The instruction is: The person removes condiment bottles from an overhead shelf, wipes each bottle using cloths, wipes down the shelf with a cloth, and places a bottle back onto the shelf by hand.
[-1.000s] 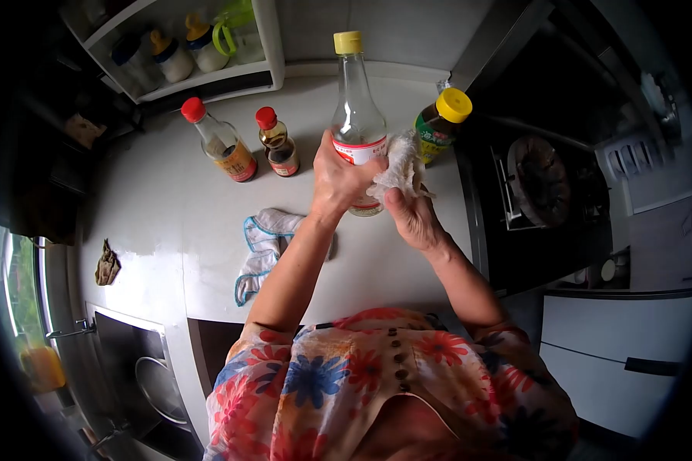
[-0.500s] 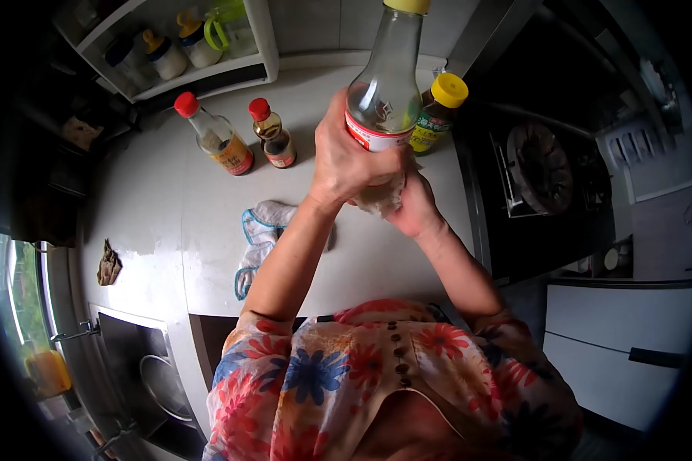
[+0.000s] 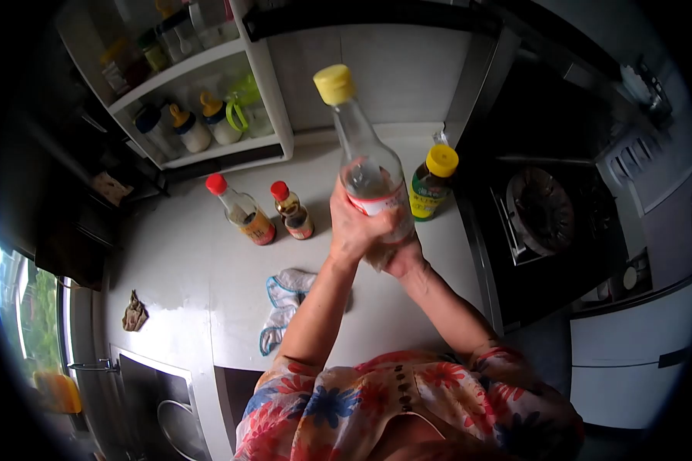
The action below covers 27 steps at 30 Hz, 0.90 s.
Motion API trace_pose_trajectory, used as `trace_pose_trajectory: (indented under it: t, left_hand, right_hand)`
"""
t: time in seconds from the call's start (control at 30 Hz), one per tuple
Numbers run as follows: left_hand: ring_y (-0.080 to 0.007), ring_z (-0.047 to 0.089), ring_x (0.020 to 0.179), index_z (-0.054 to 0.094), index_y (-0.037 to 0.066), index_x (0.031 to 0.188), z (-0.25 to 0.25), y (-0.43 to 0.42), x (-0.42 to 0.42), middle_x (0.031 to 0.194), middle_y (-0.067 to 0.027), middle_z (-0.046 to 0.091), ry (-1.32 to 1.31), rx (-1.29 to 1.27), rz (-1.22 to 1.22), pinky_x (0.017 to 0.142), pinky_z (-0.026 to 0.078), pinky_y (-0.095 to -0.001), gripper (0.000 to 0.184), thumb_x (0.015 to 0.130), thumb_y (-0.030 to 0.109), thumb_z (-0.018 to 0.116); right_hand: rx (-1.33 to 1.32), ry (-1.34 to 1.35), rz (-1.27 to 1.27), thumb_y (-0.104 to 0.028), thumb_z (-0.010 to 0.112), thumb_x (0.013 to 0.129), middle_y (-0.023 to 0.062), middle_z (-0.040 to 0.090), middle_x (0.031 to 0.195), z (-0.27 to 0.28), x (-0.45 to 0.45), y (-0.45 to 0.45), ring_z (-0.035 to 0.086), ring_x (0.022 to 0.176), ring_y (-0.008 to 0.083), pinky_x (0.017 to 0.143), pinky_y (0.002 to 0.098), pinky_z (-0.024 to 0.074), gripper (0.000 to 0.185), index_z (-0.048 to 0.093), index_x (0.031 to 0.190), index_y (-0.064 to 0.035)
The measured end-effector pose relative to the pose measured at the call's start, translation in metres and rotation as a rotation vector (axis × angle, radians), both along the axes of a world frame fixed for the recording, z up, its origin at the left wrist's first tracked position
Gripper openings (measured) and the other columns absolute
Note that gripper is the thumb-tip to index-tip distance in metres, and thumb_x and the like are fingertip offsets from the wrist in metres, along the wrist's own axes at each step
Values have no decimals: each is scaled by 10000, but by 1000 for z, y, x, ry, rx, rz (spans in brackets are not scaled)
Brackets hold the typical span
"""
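A tall clear bottle [image 3: 370, 165] with a yellow cap and a red-and-white label is tilted in front of me, its cap towards the upper left. My left hand [image 3: 355, 227] is wrapped round its labelled middle. Below, my right hand [image 3: 404, 257] is at the bottle's base, closed on a crumpled whitish cloth [image 3: 377, 257] pressed against the glass; most of the cloth is hidden. A dark bottle with a yellow lid [image 3: 430, 186] stands just right of the held one. Two red-capped bottles, a larger one [image 3: 247, 217] and a smaller one [image 3: 294, 215], stand to the left.
A white cloth with blue edging [image 3: 283, 301] lies on the counter [image 3: 184, 269] by my left forearm. A brown rag [image 3: 134, 313] is farther left, above the sink [image 3: 150, 399]. A shelf [image 3: 200, 65] with jars stands at the back; the stove [image 3: 542, 211] is at right.
The clear bottle has been lifted off the counter and tilted. My right hand has moved with the cloth from the bottle's side to its base. The view has tipped up, showing more shelf.
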<state>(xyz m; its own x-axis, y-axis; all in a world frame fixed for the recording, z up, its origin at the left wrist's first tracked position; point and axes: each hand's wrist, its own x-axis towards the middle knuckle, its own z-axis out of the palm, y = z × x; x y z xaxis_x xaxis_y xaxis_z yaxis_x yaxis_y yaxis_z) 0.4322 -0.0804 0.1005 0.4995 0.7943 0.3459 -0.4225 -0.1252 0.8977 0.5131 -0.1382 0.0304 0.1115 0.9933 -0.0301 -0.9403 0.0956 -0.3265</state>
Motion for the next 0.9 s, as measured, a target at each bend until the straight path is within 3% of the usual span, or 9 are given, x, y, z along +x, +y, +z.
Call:
trace_pose_trajectory:
  t: [0.13,0.23,0.33,0.43,0.53,0.63,0.77,0.8,0.9]
  left_hand:
    - [-138,560,939,457,-9,1205,7,5,-9,1023,-45,585,105,141,-217,878,441,-297,780,524,188,781]
    - [-136,559,938,475,-8,1192,22,5,-22,1020,-49,591,63,-87,-374,880,442,-305,756,528,187,781]
    - [-133,573,887,499,-3,1148,13,13,-31,990,-54,601,85,-24,-150,836,468,-301,693,540,169,781]
    - [-136,588,867,500,-2,1120,6,10,-33,972,-71,611,175,47,-33,806,482,-284,653,556,165,784]
    - [-150,593,860,490,-9,1096,-6,-12,-18,957,-95,613,229,120,14,804,485,-286,632,566,169,785]
    - [-152,592,850,489,-5,1096,2,-15,-27,957,-98,614,339,98,-167,799,488,-297,641,559,175,787]
    - [-159,543,988,497,31,1127,4,-14,-43,1007,-71,582,232,69,-601,896,419,-307,666,528,128,773]
    - [-178,452,1125,476,52,1164,-7,-17,-45,1092,-64,525,257,-25,-690,976,331,-297,736,491,75,771]
    - [-198,366,1195,409,69,1218,-67,-25,-43,1160,-60,465,-49,-325,-919,1018,275,-300,896,411,30,796]
  right_hand:
    - [13,-293,82,-333,485,918,125,550,1174,0,15,-8,578,1037,275,843,415,528,456,441,1271,-48]
    - [149,-532,152,-250,458,936,111,592,1105,5,33,-17,583,1026,231,846,372,515,381,493,1210,12]
    - [-78,-576,-121,-229,415,956,94,591,1114,30,45,-34,573,1039,186,888,330,475,353,516,1186,19]
    - [-45,-1035,-211,-243,460,956,53,593,1048,78,46,-45,563,953,143,871,279,442,309,529,1147,-9]
    - [295,-1607,-545,-190,562,906,35,587,1029,117,23,-23,551,924,123,838,277,447,313,523,1167,-22]
    - [321,-1302,-161,-131,630,851,48,600,1025,131,37,-11,565,926,140,832,286,460,371,512,1182,-14]
    - [402,-943,278,-195,777,680,129,627,958,143,42,-8,602,972,303,912,451,457,539,547,1116,24]
    - [456,-862,365,-221,805,607,128,639,885,133,44,-7,596,997,337,909,484,451,594,561,1089,27]
    - [540,-815,413,-151,742,619,134,640,859,131,43,1,591,1015,354,902,488,457,580,540,1134,25]
